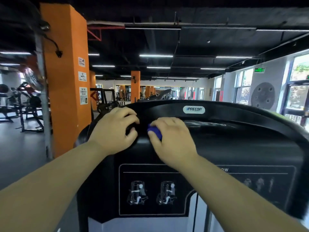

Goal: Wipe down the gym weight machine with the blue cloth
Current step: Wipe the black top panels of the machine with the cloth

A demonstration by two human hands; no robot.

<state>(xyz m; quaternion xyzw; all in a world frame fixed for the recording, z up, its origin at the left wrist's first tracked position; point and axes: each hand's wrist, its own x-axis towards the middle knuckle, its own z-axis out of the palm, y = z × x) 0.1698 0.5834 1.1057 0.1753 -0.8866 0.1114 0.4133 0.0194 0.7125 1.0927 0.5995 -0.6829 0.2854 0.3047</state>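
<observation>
— The gym hall was long and dim, with orange square pillars (66,81). What steadied the person?
— The left hand (115,131), fingers curled over the black plastic weight machine (234,148) at its top edge, likely bracing. The right hand (172,139) clamped its fingers on the bunched blue cloth (154,131), pressed against that curved top.

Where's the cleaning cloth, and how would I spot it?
Find the big black weight machine filling the lower right, with its silver Precor badge on the top rim. Just below and left of that badge, the right hand grips the bunched cloth; it is the only bright blue thing there, peeking out beside the thumb.
</observation>
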